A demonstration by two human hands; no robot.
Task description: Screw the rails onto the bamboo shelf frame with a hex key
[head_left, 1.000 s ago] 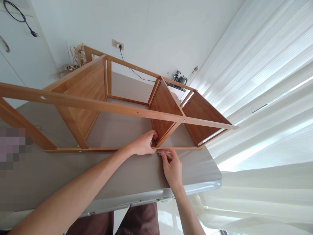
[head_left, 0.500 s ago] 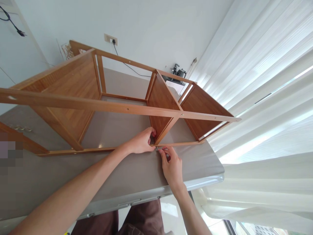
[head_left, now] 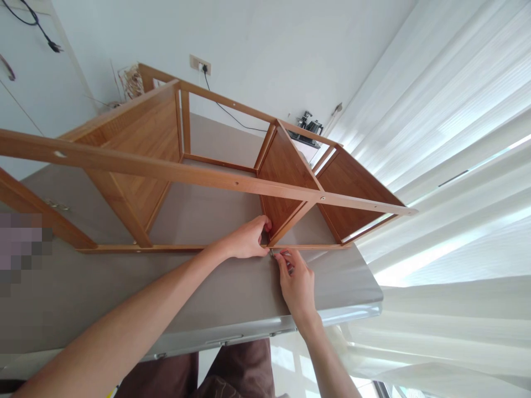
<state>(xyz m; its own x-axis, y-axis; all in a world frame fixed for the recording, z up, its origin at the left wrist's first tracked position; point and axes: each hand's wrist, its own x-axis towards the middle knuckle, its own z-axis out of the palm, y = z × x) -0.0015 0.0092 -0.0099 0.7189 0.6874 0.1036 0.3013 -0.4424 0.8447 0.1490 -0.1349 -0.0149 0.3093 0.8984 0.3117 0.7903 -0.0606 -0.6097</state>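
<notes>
One grip, the left hand (head_left: 251,237): fingers and thumb curled part-closed around a low joint of the wooden rack (head_left: 199,173), fingers against the middle panel (head_left: 286,166), thumb by the lower rail (head_left: 315,247).
One grip, the right hand (head_left: 297,282): fingertips pinched together on a small metal tool (head_left: 272,252), its tip at or nearly at that rail; contact cannot be told.
Slip: the tool could skid and mark the wood or jab the left thumb, since both sit just beside each other.
Shift: pushing sideways might slide or rock the rack if the left hold loosened.
Surface (head_left: 232,293): grey-brown, with the rack lying on its side near the front edge; small metal pieces (head_left: 56,205) at the far left could get knocked away.
Room: pale wall (head_left: 269,44) with a socket (head_left: 201,64) and black cord (head_left: 244,126); white curtains (head_left: 448,237) to the right.
</notes>
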